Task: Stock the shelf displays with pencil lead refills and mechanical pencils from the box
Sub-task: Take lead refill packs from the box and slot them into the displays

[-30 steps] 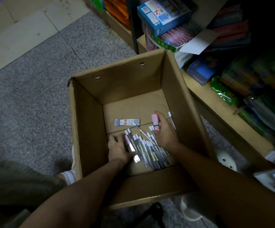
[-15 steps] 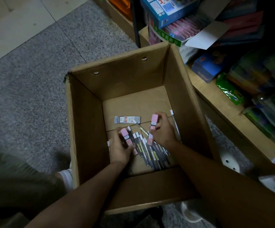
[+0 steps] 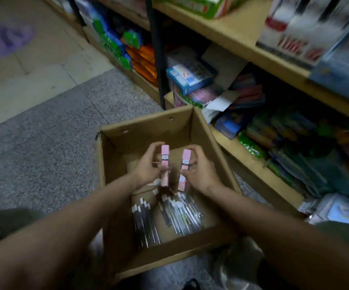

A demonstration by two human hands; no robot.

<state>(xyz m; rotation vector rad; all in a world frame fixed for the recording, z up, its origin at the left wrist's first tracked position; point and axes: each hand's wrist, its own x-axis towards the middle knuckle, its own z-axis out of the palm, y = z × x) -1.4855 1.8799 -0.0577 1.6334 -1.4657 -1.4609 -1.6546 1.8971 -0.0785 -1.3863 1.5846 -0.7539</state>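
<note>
Head view: left hand [image 3: 147,167] and right hand [image 3: 200,172] each grip an upright pink refill case, left [image 3: 165,164] and right [image 3: 184,169], above the box [image 3: 207,135]; pencils [image 3: 177,214] lie along its near edge.

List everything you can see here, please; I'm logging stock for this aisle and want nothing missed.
cardboard box: one, brown, open, on the grey floor beside the shelves.
pink packs: two, pink with a dark label band, held upright above the box, one per hand.
wrapped pencils: two loose piles, clear and dark, count unclear, on the box bottom.
blue carton: one, blue and white, on the lower shelf behind the box.
wooden shelves: tan, two levels at right, packed with blurred coloured packets.
green and orange packets: several, stacked on the far shelf.
left hand: grips the left pink pack.
right hand: grips the right pink pack.
</note>
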